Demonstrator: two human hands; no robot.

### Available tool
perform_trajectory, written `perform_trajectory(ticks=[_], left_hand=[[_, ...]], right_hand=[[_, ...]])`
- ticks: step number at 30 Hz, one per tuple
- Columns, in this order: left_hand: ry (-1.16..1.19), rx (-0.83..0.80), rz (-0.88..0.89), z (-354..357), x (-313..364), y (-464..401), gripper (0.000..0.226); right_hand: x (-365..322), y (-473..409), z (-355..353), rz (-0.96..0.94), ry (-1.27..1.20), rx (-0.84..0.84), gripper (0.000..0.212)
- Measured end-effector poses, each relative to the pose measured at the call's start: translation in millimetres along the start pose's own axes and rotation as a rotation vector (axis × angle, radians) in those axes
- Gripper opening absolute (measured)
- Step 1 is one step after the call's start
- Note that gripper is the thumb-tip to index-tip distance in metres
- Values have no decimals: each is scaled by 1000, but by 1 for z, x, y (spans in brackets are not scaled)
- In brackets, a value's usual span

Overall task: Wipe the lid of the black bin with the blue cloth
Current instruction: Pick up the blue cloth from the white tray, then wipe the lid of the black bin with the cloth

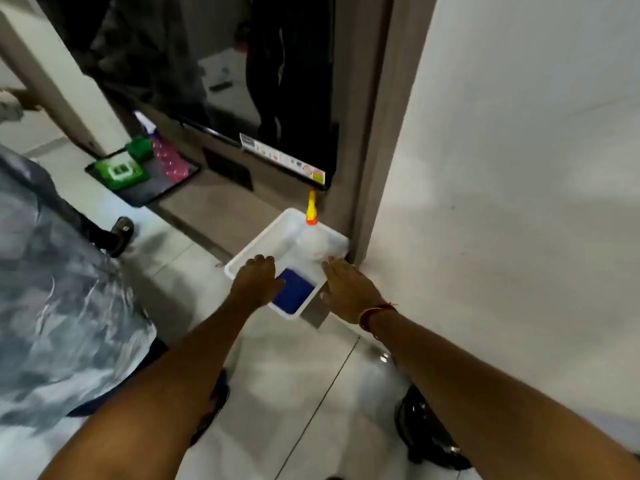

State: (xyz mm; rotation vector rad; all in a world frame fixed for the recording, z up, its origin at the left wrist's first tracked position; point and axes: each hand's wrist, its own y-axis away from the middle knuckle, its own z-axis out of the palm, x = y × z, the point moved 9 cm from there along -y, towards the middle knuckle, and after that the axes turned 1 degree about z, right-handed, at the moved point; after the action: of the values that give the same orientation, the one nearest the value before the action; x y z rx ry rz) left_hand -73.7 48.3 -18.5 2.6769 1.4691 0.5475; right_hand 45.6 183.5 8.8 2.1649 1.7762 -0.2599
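Observation:
The blue cloth (294, 291) lies folded flat in the near end of a white tray (258, 239) on the tiled floor. My left hand (256, 282) hovers palm down over the tray's left side, thumb at the cloth's left edge, holding nothing. My right hand (349, 289) is spread flat at the tray's right rim, beside the cloth and empty. A clear spray bottle with a yellow and orange nozzle (311, 211) stands at the tray's far end. A shiny black round object (426, 431), possibly the bin, sits at the lower right, partly hidden by my right forearm.
A white wall (519, 168) rises close on the right. A dark glass panel (277, 98) stands behind the tray. A black tray (162, 188) with green boxes and a pink bottle lies at the back left. A plastic-covered bulk (52, 289) fills the left side.

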Motion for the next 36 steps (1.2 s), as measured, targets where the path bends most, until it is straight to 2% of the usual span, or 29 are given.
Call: perform_trajectory(ticks=[3,5,9,12,16,18,21,24,26,28,31,33,36], left_hand=[[52,-81,-101,36,-29,-18,45],[25,-147,-103,61,-34,-33,50],[-87,-186,-83,95,-30,-62,60],[-107,-222,-153,110,-34,-77,71],[7,-241,-233,111,-39,-90,70],[150,-240,-299,104,-36,-90,67],[500,-87,-343,78,-13,-85,53],[661,190,-272,42,37,-62,45],[731,256,-234,34,75,-46,47],[856,187,-138,44,130,-35,48],[1055,-43,-8,88,215,-16,48],[1079,-220,16,138,265,-2,53],[1138,-481,-32,227,313,22,47]], right_hand=[[-7,-14,50,-48,73,-118,67],[-3,-21,77,-41,100,-171,65],[10,-31,99,-44,125,-212,69],[18,-34,107,-55,111,-232,72],[31,-32,101,-58,59,-203,72],[40,-27,92,-63,28,-163,71],[51,-20,70,-89,7,-53,73],[68,-9,41,-89,-46,90,87],[77,2,26,-81,-86,149,99],[100,22,18,-15,-157,201,111],[157,66,17,160,-312,293,120],[208,101,31,276,-361,333,113],[278,162,72,478,-451,393,86]])
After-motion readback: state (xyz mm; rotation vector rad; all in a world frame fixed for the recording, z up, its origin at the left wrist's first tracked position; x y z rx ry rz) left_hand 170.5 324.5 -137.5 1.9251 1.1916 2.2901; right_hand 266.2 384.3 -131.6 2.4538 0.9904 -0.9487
